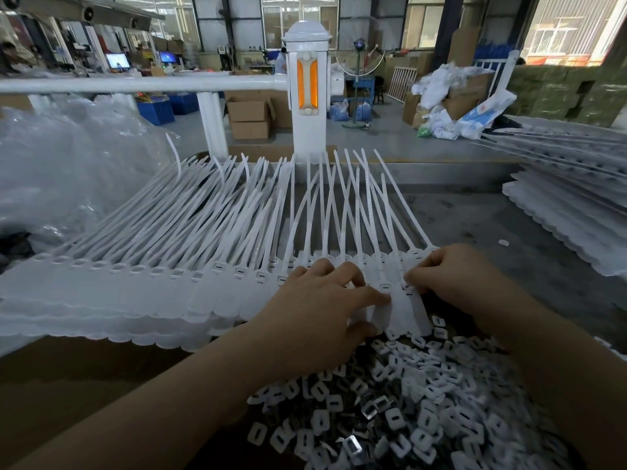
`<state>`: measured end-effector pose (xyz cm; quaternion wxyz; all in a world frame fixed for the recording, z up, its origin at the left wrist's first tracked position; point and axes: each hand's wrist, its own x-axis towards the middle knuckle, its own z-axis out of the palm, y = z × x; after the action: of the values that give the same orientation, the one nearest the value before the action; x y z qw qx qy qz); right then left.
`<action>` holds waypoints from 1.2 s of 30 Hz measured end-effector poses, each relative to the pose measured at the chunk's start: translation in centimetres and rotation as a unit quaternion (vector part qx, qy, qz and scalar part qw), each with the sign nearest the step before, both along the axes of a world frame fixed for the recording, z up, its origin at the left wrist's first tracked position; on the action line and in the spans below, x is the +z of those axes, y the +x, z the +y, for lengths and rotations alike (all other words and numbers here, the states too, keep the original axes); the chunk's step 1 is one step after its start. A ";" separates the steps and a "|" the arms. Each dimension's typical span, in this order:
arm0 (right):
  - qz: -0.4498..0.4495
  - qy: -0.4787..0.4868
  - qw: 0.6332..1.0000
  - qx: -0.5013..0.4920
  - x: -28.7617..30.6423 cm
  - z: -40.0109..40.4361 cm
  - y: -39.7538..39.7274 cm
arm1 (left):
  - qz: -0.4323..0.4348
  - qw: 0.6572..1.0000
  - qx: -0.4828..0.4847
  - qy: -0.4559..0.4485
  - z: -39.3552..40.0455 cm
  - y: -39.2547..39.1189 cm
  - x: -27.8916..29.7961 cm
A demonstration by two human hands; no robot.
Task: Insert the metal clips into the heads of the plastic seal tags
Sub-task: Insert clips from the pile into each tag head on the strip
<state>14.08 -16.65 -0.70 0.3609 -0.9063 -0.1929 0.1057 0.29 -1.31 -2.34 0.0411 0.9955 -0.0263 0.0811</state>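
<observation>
A long row of white plastic seal tags [176, 293] lies side by side across the bench, flat heads toward me and thin tails fanning away. A heap of small metal clips in white plastic frames [417, 401] fills the near right. My left hand [322, 310] lies flat on the tag heads near the row's right end, index finger pointing at a slot. My right hand [451, 276] pinches its fingertips at the head of the neighbouring tag [412, 307]; a clip in them is too small to make out.
A stack of more white tag strips [570, 212] lies at the right. Crumpled clear plastic bags [68, 171] pile up at the left. A white railing and post [307, 106] stand behind the bench. A brown cardboard surface [84, 378] lies under my left forearm.
</observation>
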 end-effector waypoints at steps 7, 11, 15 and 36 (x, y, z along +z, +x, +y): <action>0.006 -0.039 0.999 -0.002 0.2 0.0 0.1 | 0.000 1.000 -0.004 -0.001 0.1 -0.1 -0.1; 0.027 -0.032 0.999 -0.003 0.1 0.0 0.0 | 0.001 1.000 -0.003 0.000 0.1 -0.1 -0.1; 0.034 -0.050 0.998 0.001 0.3 0.1 0.2 | 0.000 1.000 -0.004 0.002 0.2 -0.1 -0.1; 0.111 -0.005 0.994 -0.023 0.7 -0.2 0.5 | 0.014 1.000 -0.009 -0.017 0.3 -0.2 0.0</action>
<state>14.57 -16.86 -0.02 0.3780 -0.8949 -0.1306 0.1979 0.06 -1.01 -2.32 0.0591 0.9954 -0.0333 0.0677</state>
